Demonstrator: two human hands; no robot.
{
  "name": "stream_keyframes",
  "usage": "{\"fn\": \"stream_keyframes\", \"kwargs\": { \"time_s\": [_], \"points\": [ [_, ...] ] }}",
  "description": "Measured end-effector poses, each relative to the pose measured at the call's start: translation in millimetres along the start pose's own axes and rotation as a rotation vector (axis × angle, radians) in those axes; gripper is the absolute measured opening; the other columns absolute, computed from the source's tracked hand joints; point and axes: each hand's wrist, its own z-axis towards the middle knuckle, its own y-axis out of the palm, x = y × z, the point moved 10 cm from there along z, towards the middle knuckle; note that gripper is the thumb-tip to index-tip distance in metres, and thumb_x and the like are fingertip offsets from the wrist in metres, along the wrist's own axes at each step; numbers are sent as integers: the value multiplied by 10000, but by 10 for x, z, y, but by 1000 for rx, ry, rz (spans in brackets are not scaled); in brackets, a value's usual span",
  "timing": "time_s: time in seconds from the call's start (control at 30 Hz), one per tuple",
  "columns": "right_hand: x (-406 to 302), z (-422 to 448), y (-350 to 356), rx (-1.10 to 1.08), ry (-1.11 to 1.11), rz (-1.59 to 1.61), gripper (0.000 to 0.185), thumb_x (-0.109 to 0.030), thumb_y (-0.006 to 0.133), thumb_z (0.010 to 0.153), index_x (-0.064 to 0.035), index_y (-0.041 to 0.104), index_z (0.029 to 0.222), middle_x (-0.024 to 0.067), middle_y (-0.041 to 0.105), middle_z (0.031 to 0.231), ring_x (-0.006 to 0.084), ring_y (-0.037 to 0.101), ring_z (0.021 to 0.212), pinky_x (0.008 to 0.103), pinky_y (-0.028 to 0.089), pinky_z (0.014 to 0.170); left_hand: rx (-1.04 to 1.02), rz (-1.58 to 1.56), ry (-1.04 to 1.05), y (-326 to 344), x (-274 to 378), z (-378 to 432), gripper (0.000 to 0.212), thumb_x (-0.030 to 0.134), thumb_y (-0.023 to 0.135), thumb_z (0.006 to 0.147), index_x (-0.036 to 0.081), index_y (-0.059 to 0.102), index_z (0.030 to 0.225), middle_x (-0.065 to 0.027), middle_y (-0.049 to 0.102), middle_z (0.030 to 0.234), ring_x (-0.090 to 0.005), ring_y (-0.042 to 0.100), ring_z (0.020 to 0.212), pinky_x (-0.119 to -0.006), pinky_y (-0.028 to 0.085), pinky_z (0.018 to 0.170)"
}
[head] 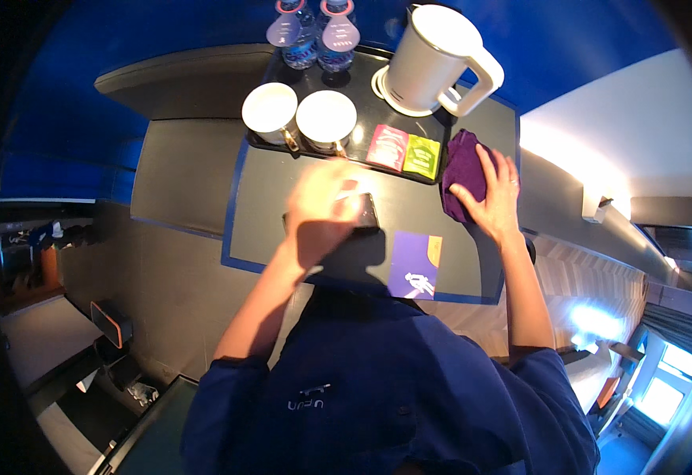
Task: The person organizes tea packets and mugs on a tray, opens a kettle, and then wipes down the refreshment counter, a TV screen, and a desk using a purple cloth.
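My right hand [491, 196] grips a folded purple cloth [461, 172] at the right edge of the black tray [298, 83], with thumb and fingers spread over it. My left hand [322, 208], blurred by motion, is over a dark glossy flat object [368, 214] in front of the tray. Whether it holds anything cannot be made out. Two white cups [270, 110] with gold-coloured handles stand on the tray. Beside them lie a pink sachet [388, 146] and a green sachet [422, 156]. A purple card [415, 265] with an orange corner lies near the table's front edge.
A white electric kettle [432, 62] stands at the tray's back right. Two water bottles [337, 44] with paper neck tags are at its back left. The grey table [263, 202] has a blue edge. A dark padded seat [179, 172] adjoins it on the left.
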Motion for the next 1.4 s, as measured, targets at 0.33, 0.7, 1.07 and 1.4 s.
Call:
{"fn": "stream_keyframes", "kwargs": {
  "time_s": [0.33,0.7,1.07,1.4],
  "points": [
    [228,56,141,108,-5,87,719,-370,726,815,-268,501,1491,160,501,1399,369,490,1283,567,352,1097,-479,12,50,1584,182,-34,561,308,615,982,-17,531,1432,-201,501,1506,-411,387,1446,-494,282,1220],
    [912,997,533,0,297,-96,698,-618,654,898,-370,434,1512,166,464,1466,400,472,1345,644,355,1082,-485,253,-28,1547,-45,-58,783,469,565,995,-81,368,1516,-291,405,1551,-444,341,1478,-513,226,1243],
    [251,-1732,-439,90,251,55,609,-258,748,791,-206,614,1383,156,559,1259,352,546,1175,501,410,1021,-899,-255,354,1322,1141,-688,753,370,802,797,144,556,1472,-152,479,1549,-396,392,1457,-557,312,1193],
    [1935,-1960,-768,532,671,489,620,-148,722,933,-92,448,1486,146,546,1410,274,525,1312,389,398,1136,-968,-178,176,1541,1369,-1061,701,229,809,770,84,582,1417,-110,489,1525,-415,314,1497,-627,237,1208]
  ]
}}
